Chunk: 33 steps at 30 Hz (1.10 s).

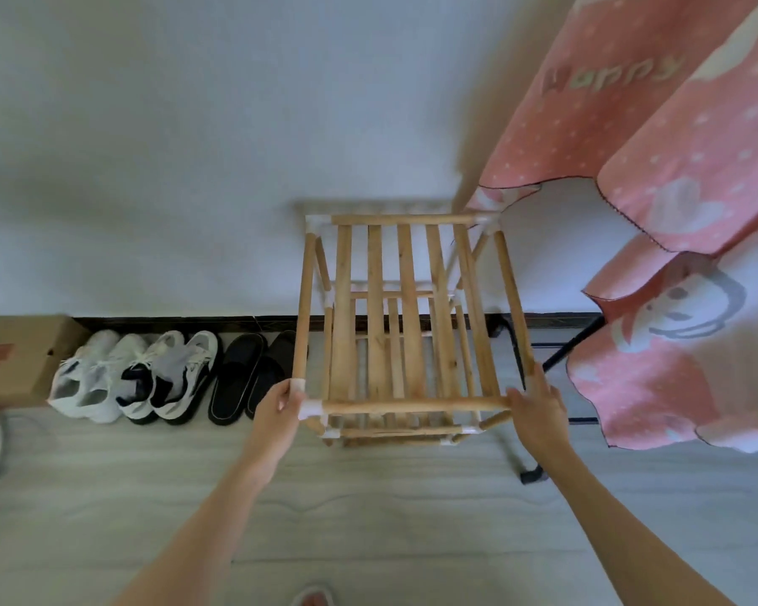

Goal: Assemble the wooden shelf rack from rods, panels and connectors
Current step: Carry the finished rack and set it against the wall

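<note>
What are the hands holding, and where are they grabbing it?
Both hold the wooden shelf rack at its top near corners: the left hand grips the white connector there, the right hand grips the other near corner.

Soft even daylight, faint shadows on the wall point(149, 146), wide-angle edge bending, slight blur throughout

White wall point(193, 124) above dark baseboard point(171, 320); grey wood-grain floor point(390, 509). Cardboard box point(14, 360), sneakers point(136, 378) and slippers point(250, 378) at left; pink patterned cloth point(657, 168) hangs upper right.
</note>
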Motion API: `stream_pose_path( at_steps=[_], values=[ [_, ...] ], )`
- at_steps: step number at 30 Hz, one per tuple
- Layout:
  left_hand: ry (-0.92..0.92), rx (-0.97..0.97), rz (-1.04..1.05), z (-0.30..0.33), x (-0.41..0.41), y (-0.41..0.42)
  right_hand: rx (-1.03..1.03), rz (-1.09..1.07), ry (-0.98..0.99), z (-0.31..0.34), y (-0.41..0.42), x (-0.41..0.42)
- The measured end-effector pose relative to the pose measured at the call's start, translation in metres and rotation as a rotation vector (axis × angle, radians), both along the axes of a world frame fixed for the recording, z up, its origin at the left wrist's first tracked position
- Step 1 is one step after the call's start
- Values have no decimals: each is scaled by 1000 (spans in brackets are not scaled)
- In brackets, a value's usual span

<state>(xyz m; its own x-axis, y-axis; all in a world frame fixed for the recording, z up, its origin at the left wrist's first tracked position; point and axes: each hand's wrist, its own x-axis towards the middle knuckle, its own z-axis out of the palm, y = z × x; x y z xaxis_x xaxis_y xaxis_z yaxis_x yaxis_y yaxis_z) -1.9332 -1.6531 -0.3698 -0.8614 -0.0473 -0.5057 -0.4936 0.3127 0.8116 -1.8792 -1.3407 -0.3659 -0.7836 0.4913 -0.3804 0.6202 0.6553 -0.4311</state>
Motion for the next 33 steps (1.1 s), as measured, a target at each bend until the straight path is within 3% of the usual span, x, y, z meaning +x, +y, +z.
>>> stream_pose_path(
  at_steps=[8,18,33],
  values=[
    [-34,-87,25,16,-21,-61,-165,-123,15,5,-51,-11],
    [-99,-59,-22,25,-75,-50,-202,-335,57,10,-26,-70],
    [-249,-356,33,55,-87,-19,-264,-205,-264,37,5,-103]
  ],
)
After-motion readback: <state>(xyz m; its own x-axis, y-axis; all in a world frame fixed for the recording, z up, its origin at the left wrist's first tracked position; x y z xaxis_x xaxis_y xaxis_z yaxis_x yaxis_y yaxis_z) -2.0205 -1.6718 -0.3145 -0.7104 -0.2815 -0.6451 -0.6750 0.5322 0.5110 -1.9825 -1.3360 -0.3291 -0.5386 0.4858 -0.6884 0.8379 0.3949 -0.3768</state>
